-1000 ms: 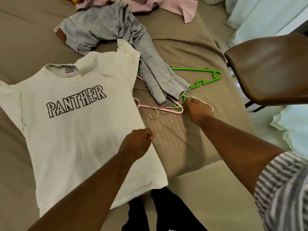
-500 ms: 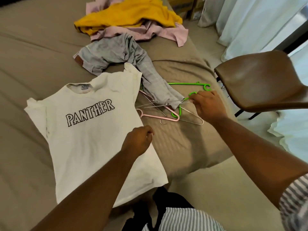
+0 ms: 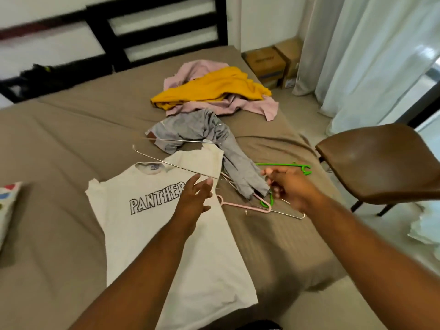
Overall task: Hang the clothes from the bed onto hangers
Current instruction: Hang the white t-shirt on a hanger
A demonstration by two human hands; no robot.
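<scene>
A white T-shirt [image 3: 154, 234] printed PANTHER lies flat on the brown bed [image 3: 59, 163]. My right hand [image 3: 288, 186] grips a thin wire hanger [image 3: 176, 166] and holds it in the air, its long wires stretching left over the shirt's collar. With fingers spread, my left hand [image 3: 194, 198] is just under the hanger's near wire and holds nothing. A pink hanger [image 3: 245, 207], another wire hanger [image 3: 288, 213] and green hangers [image 3: 285, 165] lie on the bed by my right hand. Grey trousers [image 3: 214, 136], a yellow garment [image 3: 214, 89] and a pink garment [image 3: 252, 106] lie further up.
A brown chair [image 3: 381, 163] stands close to the bed's right edge. Cardboard boxes [image 3: 269, 63] and pale curtains [image 3: 369, 55] are at the back right. A dark headboard [image 3: 154, 32] closes the far end. A patterned pillow [image 3: 7, 206] sits at the left edge.
My right hand has lifted a wire hanger off the pile and swung it left over the shirt. My left hand has opened from a fist and moved up towards it. The view has tilted up.
</scene>
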